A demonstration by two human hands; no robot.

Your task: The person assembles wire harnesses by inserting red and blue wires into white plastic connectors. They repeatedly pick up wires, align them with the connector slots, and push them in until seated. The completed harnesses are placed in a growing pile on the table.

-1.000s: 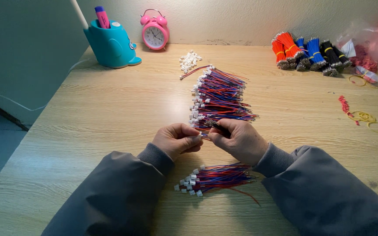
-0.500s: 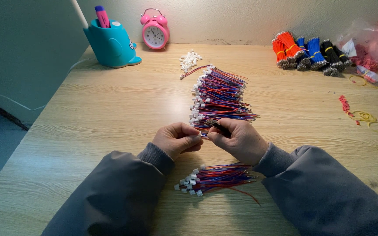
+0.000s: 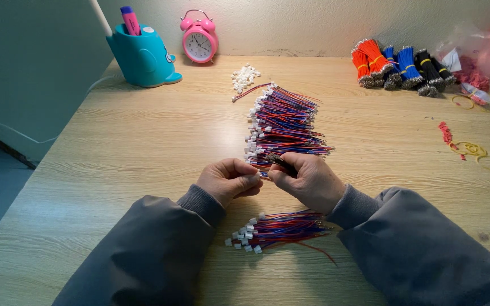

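Hands met over the bench (image 3: 114, 147): I saw my left hand (image 3: 229, 180) and right hand (image 3: 307, 180) pinching one red-and-blue wire lead (image 3: 263, 174) between fingertips, just before the wire pile (image 3: 282, 122), with a smaller bundle (image 3: 279, 228) lying nearer me.

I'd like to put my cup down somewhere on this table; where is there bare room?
Bare wood lies left of the long wire pile, below the teal pen holder, and between that pile and the rubber bands. Crowded: around both hands and the far right corner with wire bundles.
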